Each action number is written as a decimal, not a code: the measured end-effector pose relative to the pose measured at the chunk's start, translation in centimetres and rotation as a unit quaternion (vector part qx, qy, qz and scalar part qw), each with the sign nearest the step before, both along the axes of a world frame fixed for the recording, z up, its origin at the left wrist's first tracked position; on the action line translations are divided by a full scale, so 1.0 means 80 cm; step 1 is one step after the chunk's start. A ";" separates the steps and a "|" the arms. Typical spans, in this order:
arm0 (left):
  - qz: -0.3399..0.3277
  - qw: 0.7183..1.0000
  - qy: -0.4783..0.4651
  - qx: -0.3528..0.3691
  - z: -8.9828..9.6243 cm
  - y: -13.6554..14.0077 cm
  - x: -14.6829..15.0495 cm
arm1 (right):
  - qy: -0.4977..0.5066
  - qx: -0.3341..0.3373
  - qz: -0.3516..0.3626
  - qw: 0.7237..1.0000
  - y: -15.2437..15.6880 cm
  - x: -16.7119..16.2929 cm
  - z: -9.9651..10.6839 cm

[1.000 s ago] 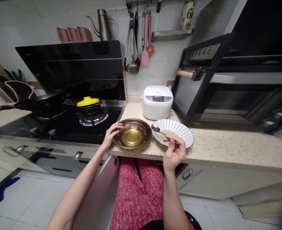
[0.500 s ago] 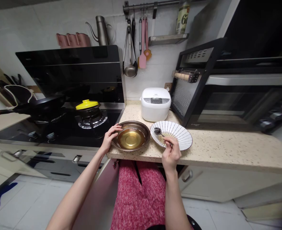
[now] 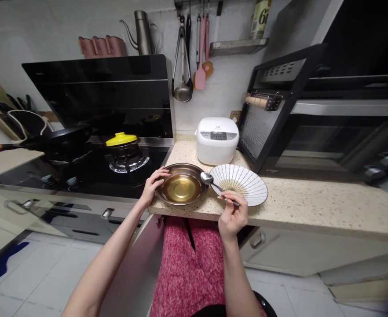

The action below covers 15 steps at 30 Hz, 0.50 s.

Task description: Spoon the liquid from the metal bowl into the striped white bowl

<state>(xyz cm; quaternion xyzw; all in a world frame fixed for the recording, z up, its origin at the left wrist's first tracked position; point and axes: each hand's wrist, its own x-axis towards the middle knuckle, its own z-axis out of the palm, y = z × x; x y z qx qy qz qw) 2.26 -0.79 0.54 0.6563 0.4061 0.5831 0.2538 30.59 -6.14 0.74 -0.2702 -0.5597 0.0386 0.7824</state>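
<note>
A wide, shallow metal bowl (image 3: 197, 171) rests on the counter near its front edge, with clear golden liquid (image 3: 181, 188) inside. My left hand (image 3: 151, 188) holds the bowl's left rim, fingers laid over the edge. In my right hand (image 3: 234, 213), the fingers are closed around the handle of a metal spoon (image 3: 207, 178). The spoon's head hovers between the bowl's right rim and a white plate (image 3: 254, 187) with dark radiating lines. That plate sits just right of the bowl, and my right hand is over its near left edge, partly covering it.
Behind the dishes stands a white rice cooker (image 3: 217, 152). To the left, the gas stove (image 3: 141, 178) bears a yellow-lidded pot (image 3: 121, 139) and a dark wok (image 3: 67, 136). A black oven (image 3: 332, 145) stands at right. Utensils such as a ladle (image 3: 182, 93) hang above.
My right hand has moved the spoon leftward, from over the plate to the bowl's right rim. My left hand stays at the bowl. The view has shifted slightly.
</note>
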 end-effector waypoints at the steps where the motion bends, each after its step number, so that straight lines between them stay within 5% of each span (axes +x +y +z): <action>1: 0.000 1.000 0.001 -0.001 0.000 0.000 0.000 | 0.003 -0.002 0.016 1.000 -0.003 -0.006 -0.001; 15: -0.001 1.000 -0.003 -0.002 0.001 0.000 0.000 | -0.162 -0.051 0.049 0.984 0.008 -0.032 -0.014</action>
